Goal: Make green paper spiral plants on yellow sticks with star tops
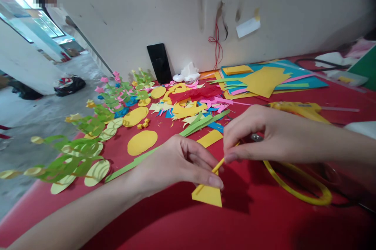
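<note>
My left hand [188, 163] is closed, with thumb and fingers pinching a small piece of yellow paper [209, 198] above the red tabletop. A thin yellow stick-like roll [217, 166] lies slantwise across that paper. Its upper end is pinched between the thumb and fingers of my right hand [246, 136]. Whether the roll is part of the paper piece I cannot tell. Beneath my right wrist lie scissors with a yellow handle [327, 195], their blades mostly hidden. Behind my hands are a yellow paper rectangle [210, 138] and green paper strips [202, 124].
Paper flowers on round bases [96, 173] line the left table edge. Yellow discs [142, 143] and a heap of paper scraps [188, 105] lie mid-table. A yellow glue gun [296, 107] and coloured sheets [264, 79] are at right. A phone [159, 63] leans on the wall.
</note>
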A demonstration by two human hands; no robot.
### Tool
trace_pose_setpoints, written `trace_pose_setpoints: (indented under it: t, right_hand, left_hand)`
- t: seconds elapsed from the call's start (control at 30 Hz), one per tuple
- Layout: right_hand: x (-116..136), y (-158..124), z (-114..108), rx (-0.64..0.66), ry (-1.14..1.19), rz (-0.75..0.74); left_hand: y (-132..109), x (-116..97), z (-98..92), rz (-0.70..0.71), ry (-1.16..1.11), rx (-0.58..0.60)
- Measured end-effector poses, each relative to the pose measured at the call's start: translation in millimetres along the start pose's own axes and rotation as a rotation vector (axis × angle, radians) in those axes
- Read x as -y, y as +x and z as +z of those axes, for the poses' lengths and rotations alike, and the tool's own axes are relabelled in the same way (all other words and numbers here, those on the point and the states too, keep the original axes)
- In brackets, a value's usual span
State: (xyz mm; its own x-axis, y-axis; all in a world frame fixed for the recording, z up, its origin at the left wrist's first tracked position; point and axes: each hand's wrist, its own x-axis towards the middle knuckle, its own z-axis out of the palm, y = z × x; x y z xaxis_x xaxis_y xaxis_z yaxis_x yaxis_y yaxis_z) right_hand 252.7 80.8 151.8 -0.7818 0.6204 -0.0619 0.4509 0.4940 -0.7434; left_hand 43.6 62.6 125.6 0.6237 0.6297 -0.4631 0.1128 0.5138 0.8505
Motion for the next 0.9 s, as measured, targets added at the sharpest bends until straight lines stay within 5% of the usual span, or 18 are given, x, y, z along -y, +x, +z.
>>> trace_pose_setpoints:
  t: [0.43, 0.9]
  right_hand:
    - [-5.4, -2.4, -7.2, -0.055, 0.073, -0.106]
    - [-1.0, -0.3, -2.3, -0.039, 0.054, -0.097]
  left_hand:
    - [-2.6, -4.0, 0.9, -0.006, -0.038, 0.168]
    - [1.2, -0.8, 1.3, -0.029, -0.071, 0.046]
